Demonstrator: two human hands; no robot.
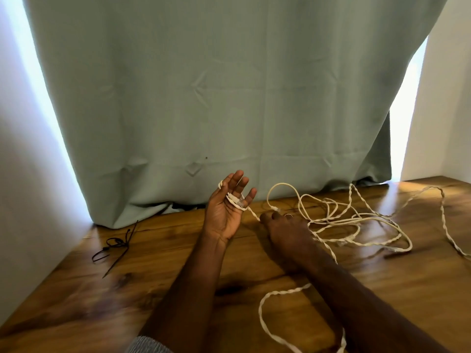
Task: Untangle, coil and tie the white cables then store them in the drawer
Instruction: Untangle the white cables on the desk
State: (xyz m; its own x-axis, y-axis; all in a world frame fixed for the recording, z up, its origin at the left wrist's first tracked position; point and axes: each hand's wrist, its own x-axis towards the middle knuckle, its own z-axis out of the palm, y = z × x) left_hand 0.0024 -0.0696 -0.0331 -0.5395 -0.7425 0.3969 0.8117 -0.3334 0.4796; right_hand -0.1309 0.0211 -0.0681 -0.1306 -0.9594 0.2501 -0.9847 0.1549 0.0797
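trouble lay mostly in the tangle: the white cables (354,222) sprawled in crossed loops over the right half of the bench (76,296), with twisted runs trailing off toward the right edge and another strand curling back near the person's body at the bottom of the view. left hand (225,212) was up, palm facing the camera, fingers straight and spread, with a few turns of cable wrapped round them and a connector end lying across the palm. that grip was loose, a spool rather than a clench. right hand (283,225) lay low on the wood just beside it, back to the camera, fingers curled at the strand running off the left hand's turns; whether it actually pinched that strand, i could not tell.

pull too fast there and the crossed loops would likely cinch into a knot, or the turns could slide off those straight fingers and undo the coil. the strand near the body might also snag under the right forearm, which lay over it.

black cable ties (114,245) sat well apart on the left, near the bench's left edge by the wall, so reaching them looked like it needed the coil held firm first. curtain (204,98) hung down to the back edge, its hem bunched on the wood. open wood lay in front on the left; the right side was crowded. no drawer was in view.
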